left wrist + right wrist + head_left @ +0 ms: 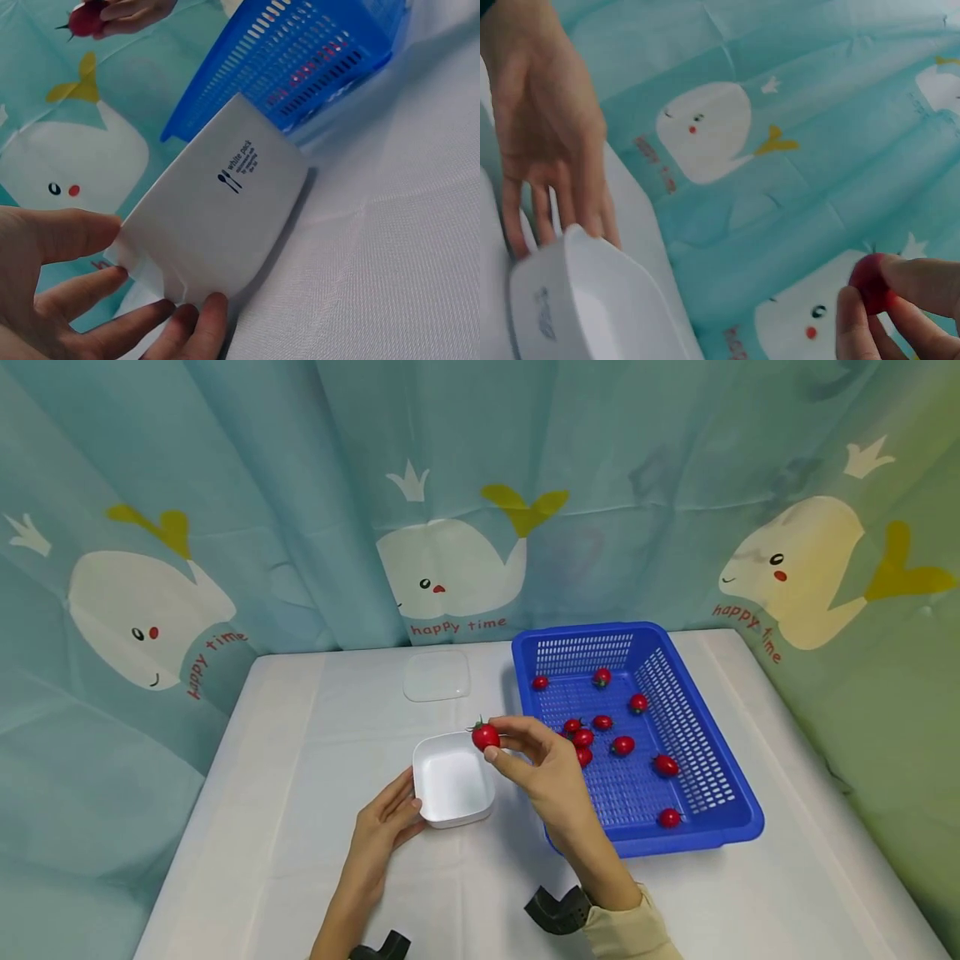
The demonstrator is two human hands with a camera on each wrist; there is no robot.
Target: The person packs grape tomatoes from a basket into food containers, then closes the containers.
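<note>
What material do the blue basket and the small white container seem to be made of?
Blue basket: likely rigid moulded plastic, glossy, with slotted walls and floor. White container: probably thin smooth plastic, slightly shiny; the left wrist view shows a printed spoon-and-fork mark on its underside.

The head camera looks down from above over the white-clothed table (300,877). Both wrist cameras sit low and close, sharing the square white plastic container (217,217) and whale-print curtain (795,195).

1. Small round glossy red cherry tomato (485,737).
2. Square white plastic container (452,781).
3. Rectangular blue perforated plastic basket (701,752).
4. Teal fabric curtain (300,485) patterned with white whales, yellow tails.
5. White tablecloth (300,827).
</note>
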